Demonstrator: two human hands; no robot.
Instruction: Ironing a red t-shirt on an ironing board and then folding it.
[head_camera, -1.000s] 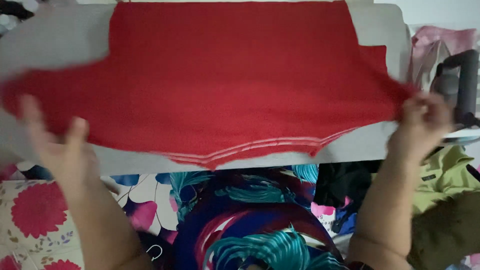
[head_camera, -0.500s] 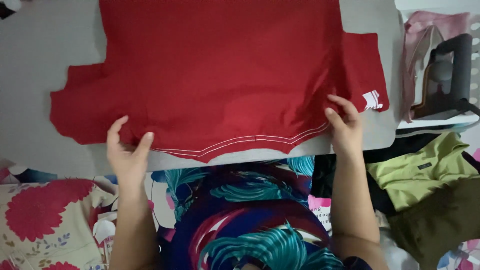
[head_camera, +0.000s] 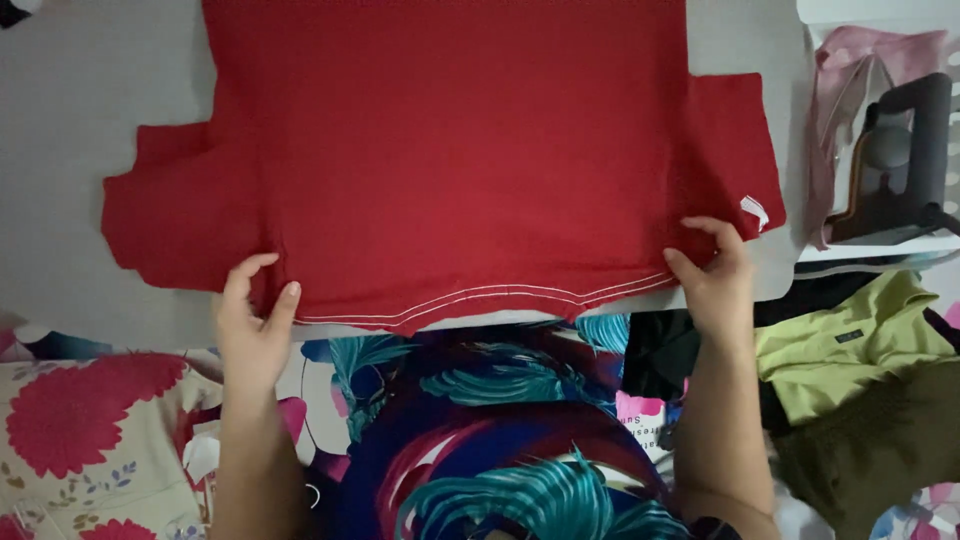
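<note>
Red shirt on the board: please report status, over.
Left hand and right hand both pinch the hem. Red shirt spread flat on grey board. Iron stands at right, apart from it.

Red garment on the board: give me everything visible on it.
The red garment is a knit-looking top laid flat and spread on a pale grey ironing surface. Its body runs off the top of the frame; a short sleeve sticks out on each side. The near hem carries thin white stitch lines, and a small white tag shows at the right sleeve edge. The left hand pinches the hem near the left sleeve; the right hand grips the hem's right end.
</note>
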